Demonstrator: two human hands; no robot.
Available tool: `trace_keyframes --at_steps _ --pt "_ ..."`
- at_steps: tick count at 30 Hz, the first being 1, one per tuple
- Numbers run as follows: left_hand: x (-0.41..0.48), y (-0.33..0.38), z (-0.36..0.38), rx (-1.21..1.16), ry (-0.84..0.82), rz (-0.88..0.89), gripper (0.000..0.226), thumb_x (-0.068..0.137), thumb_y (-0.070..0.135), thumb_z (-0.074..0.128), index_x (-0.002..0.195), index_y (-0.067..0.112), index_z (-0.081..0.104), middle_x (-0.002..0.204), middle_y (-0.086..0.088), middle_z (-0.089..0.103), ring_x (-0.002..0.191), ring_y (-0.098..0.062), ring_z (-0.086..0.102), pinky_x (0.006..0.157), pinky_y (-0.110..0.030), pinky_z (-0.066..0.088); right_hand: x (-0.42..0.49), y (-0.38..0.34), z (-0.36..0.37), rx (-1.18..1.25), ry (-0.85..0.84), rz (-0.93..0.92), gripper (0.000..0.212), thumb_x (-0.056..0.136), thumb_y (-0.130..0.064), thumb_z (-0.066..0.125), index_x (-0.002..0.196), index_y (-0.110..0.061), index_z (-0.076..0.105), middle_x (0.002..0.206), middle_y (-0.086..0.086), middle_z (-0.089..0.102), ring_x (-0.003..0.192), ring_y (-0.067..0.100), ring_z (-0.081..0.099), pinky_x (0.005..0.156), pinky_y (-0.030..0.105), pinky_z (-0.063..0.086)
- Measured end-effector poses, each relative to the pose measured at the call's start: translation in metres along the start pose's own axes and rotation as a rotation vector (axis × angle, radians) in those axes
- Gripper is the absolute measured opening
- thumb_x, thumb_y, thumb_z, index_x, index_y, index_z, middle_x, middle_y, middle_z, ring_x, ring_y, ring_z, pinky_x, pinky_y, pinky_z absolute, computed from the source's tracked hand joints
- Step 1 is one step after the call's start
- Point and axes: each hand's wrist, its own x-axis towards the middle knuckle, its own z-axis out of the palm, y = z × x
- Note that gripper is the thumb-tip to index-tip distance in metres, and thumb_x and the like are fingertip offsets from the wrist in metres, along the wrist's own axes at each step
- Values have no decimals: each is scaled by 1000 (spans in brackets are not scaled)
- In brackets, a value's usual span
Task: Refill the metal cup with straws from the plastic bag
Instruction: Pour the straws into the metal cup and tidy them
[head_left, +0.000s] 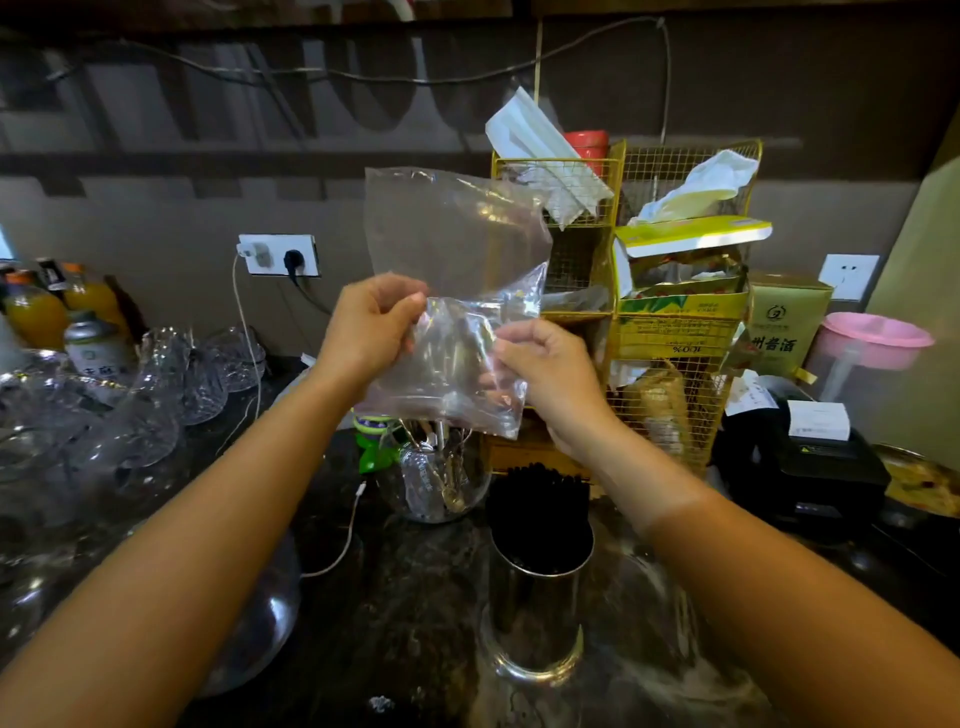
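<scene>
A clear plastic bag (457, 270) is held up at chest height, folded across its middle, with nothing visible inside it. My left hand (371, 325) pinches the fold on its left side and my right hand (550, 376) grips its right edge. Below the bag, a shiny metal cup (537, 618) stands on the dark counter. A dense bunch of black straws (540, 506) fills the cup and sticks up above its rim.
A round glass bowl (434, 480) with utensils stands behind the cup. Cut-glass cups (171, 384) and juice bottles (36, 312) crowd the left. A gold wire rack (660, 322) with boxes rises at the right, beside a black printer (802, 457) and a pink jug (872, 353). A white cable (337, 551) crosses the counter.
</scene>
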Motion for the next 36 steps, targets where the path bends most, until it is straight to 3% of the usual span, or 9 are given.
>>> trace_keyframes --at_steps 3,8,15,20,22,26,29,32,36 --pt "-14 -22 -15 130 54 -17 17 89 13 47 103 10 57 71 -1 59 54 -8 49 48 -15 43 -9 18 24 -2 12 23 12 88 -4 49 88 -16 52 66 2 55 55 14 53 53 25 46" --pt "-57 -76 -30 369 96 -74 24 87 16 51 109 7 47 61 0 50 63 -23 53 62 -32 43 -38 59 52 -112 -9 74 30 91 -9 47 120 -15 44 67 0 56 43 5 50 41 14 41" --pt "-141 -148 -26 587 -17 -264 36 88 22 47 120 13 33 80 -27 65 77 -45 61 69 -50 49 -91 145 66 -463 -142 164 56 91 -10 46 141 -17 21 70 8 58 66 20 57 72 44 52" --pt "-191 -186 -8 691 -180 -490 60 90 26 43 140 22 10 114 -27 60 102 -44 56 86 -47 44 -127 195 62 -685 -263 293 66 92 -15 45 144 -19 6 109 19 64 99 29 61 89 40 50" --pt "-203 -198 -4 721 -238 -496 66 89 29 45 141 26 5 114 -25 59 98 -43 59 83 -48 46 -137 206 58 -716 -352 289 61 92 -13 43 144 -18 9 127 15 55 113 25 56 98 35 43" --pt "-219 -219 -3 992 -400 -327 52 79 34 39 128 15 37 92 -26 62 63 -39 62 44 -42 53 -149 232 53 -1132 -476 114 48 82 -8 58 128 -7 41 128 18 45 108 33 55 89 39 51" --pt "-217 -226 -5 1131 -509 -237 49 77 32 32 119 12 51 120 -24 59 99 -39 62 72 -48 55 -149 230 52 -1255 -510 48 49 76 -16 68 121 -6 52 136 20 45 116 36 52 92 42 48" --pt "-217 -233 -5 1055 -580 -230 54 88 37 18 134 13 35 148 -12 32 138 -26 28 111 -48 26 -149 234 47 -1263 -717 54 51 97 -26 33 141 -5 20 156 12 7 144 26 6 117 41 8" --pt "-217 -239 -5 977 -603 -290 49 94 33 27 140 17 18 154 -5 19 142 -18 14 116 -40 13 -148 238 42 -1340 -847 81 62 97 -38 23 143 -5 -2 157 12 -5 144 22 -7 117 37 -3"
